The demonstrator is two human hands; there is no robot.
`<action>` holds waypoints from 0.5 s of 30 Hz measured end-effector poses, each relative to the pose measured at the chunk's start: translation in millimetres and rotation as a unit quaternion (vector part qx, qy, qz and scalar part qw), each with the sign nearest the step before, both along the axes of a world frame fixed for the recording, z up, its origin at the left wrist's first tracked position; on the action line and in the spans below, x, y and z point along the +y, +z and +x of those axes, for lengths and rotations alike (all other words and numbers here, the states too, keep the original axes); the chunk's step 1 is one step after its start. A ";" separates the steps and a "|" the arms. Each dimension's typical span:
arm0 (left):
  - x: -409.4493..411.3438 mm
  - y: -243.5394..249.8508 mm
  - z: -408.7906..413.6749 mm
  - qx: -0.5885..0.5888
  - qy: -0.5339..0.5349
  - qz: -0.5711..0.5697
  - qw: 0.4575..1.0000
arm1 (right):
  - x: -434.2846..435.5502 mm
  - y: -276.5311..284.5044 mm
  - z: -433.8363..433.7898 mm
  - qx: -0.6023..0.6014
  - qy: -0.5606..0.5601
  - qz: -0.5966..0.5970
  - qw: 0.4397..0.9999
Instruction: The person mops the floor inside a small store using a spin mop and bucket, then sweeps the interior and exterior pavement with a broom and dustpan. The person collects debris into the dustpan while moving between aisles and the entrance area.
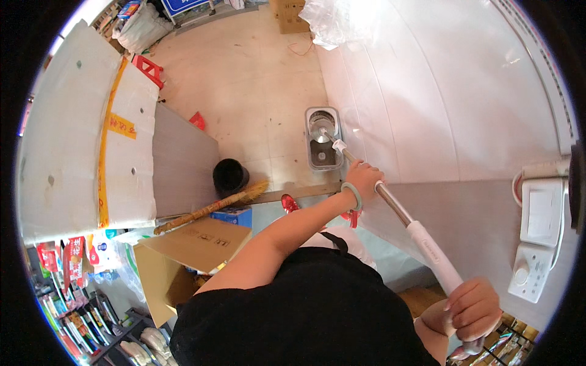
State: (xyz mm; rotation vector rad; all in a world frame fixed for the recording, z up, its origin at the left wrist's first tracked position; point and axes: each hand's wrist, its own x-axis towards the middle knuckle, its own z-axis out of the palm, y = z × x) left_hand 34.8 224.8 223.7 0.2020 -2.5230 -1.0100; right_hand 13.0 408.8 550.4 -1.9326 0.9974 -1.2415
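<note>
A mop with a steel and white plastic handle slants across the view, from the lower right down to a mop bucket. My left hand, with a pale bangle on its wrist, grips the handle's lower part just above a white collar. Around the white upper grip, near the handle's end, closes my right hand. The round mop head sits in the far compartment of the grey two-part bucket. In the near compartment the bottom looks dark. The mop's underside is hidden.
A black bin and a straw broom stand left of the bucket. An open cardboard box is at my left. A white wall panel rises close on the right. Tall white foam boxes line the left.
</note>
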 end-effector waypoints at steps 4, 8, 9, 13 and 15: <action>-26.6 23.2 -21.5 0.000 -0.010 0.021 1.000 | -28.6 29.5 -16.8 0.026 0.012 -0.001 1.000; -61.1 24.0 -25.5 -0.010 -0.030 0.043 0.999 | -65.8 36.5 -22.0 0.068 0.058 0.028 0.996; -67.8 24.0 -26.7 -0.018 -0.038 0.053 0.998 | -72.3 35.4 -21.8 0.059 0.051 0.042 0.996; -90.1 4.0 -26.2 -0.035 -0.062 0.043 0.997 | -104.1 19.0 -30.1 0.008 0.018 0.045 0.999; -100.4 4.1 -33.9 -0.027 -0.031 0.035 0.999 | -110.2 17.2 -42.5 -0.018 0.002 0.025 1.000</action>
